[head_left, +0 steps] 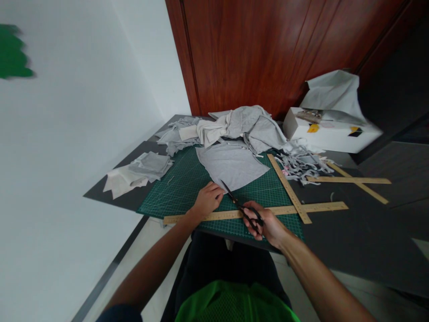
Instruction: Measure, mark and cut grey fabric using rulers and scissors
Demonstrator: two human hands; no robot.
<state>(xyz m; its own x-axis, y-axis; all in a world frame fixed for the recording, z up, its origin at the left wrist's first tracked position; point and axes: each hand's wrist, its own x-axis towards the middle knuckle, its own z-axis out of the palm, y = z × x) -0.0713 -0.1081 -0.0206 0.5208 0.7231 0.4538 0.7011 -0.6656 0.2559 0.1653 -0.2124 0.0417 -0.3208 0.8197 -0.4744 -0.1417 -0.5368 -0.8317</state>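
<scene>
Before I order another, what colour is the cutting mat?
The mat is green with pale gridlines; head view.

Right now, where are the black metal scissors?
In the head view, the scissors are in the right hand, blades at the near edge of the grey cloth.

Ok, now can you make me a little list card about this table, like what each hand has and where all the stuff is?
left hand: at the near edge of the grey cloth
right hand: holding black scissors
grey cloth: spread on the green mat
green mat: on the dark table
wooden rulers: four, in two crossed pairs
scraps: tangled pile, right of the mat
white box: at the back right, pale cloth over part of it
folded cloths: on the left side
</scene>
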